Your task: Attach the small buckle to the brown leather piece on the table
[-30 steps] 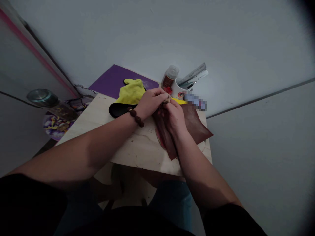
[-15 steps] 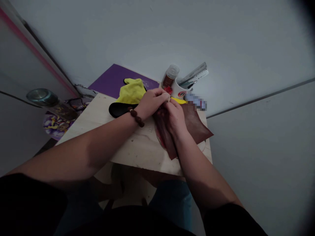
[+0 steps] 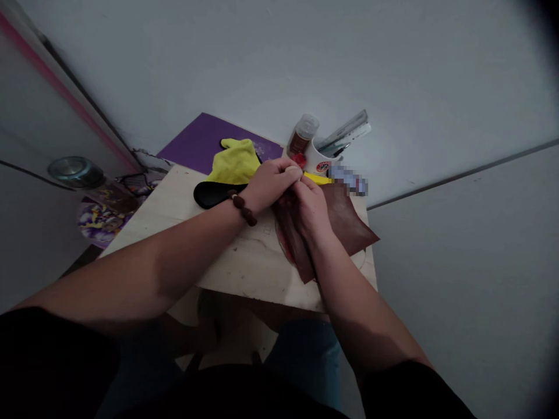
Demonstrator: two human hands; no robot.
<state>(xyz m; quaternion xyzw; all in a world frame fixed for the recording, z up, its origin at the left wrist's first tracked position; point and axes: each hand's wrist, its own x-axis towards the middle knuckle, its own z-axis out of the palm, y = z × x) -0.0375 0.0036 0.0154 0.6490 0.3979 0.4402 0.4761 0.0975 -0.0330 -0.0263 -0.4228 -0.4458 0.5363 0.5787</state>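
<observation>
A reddish-brown sheet that looks like leather (image 3: 351, 220) lies partly folded over the table's right side, its corners sticking out past my right wrist. My right hand (image 3: 312, 208) is closed on the sheet's upper part, fingers curled inward. My left hand (image 3: 268, 183), with a dark bead bracelet at the wrist, meets it there in a closed pinch. The fingertips of both touch and cover the spot they grip, so any smaller item between them is hidden. Left of my left hand lies a yellow and black work glove (image 3: 233, 164).
A white mug (image 3: 315, 158) holding rulers and a pen stands at the back by the wall, beside a clear-topped bottle (image 3: 303, 135). A purple sheet (image 3: 187, 141) covers the wooden table's (image 3: 244, 273) back left. A lidded flask (image 3: 89, 180) stands lower left.
Almost nothing differs. Both hands keep the same grip on the leather, with only a very slight shift of the fingers.
</observation>
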